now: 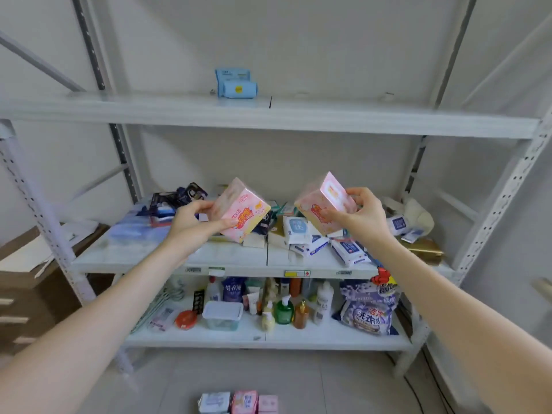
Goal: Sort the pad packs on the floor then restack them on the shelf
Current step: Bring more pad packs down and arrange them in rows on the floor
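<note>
My left hand (191, 224) grips a pink pad pack (242, 209), tilted, in front of the middle shelf (167, 259). Another pink pad pack (327, 200) of the same print is held by my right hand (363, 216), raised at about the same height. Both packs hang in the air above the shelf's clutter. On the top shelf (268, 115) stand two blue pad packs (236, 83), one in front of the other. At the bottom edge of the view three more pad packs (239, 401) lie side by side on the floor: one white, two pink.
The middle shelf carries white wipe packs (301, 231), dark packets (176, 201) and a gold box (424, 248). Bottles (283, 309), a lidded tub (222, 315) and a detergent bag (369, 309) fill the bottom shelf. A brown cabinet (27, 297) stands at left.
</note>
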